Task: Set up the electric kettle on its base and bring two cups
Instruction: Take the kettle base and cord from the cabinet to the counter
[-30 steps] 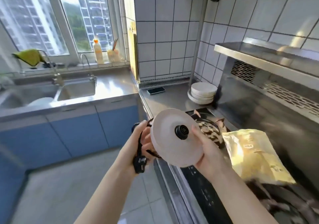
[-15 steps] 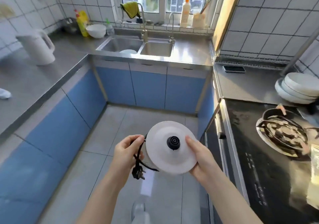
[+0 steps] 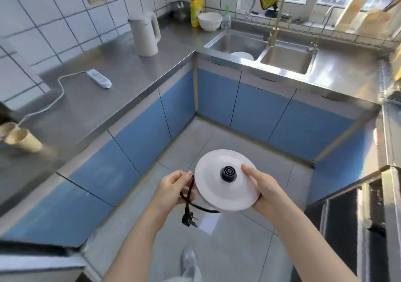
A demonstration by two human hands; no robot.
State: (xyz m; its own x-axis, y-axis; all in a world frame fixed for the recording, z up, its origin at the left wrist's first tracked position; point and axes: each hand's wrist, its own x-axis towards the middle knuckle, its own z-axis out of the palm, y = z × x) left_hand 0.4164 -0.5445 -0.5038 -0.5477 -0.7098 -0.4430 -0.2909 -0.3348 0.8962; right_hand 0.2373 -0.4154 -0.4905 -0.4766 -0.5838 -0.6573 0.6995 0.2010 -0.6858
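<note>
Kettle base [image 3: 225, 182] gripped at its rim in my right hand [image 3: 263, 189]; left hand [image 3: 173, 187] pinches its cord [image 3: 189, 197], plug [image 3: 188, 220] dangling. Kettle [image 3: 145, 34] stands well apart on tabletop [image 3: 121, 71].

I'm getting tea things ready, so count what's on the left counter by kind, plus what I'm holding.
Kettle: 1
Power strip: 1
Paper cups: 2
Kettle base, held in the right hand, cord in the left hand: 1
Total: 5
</note>
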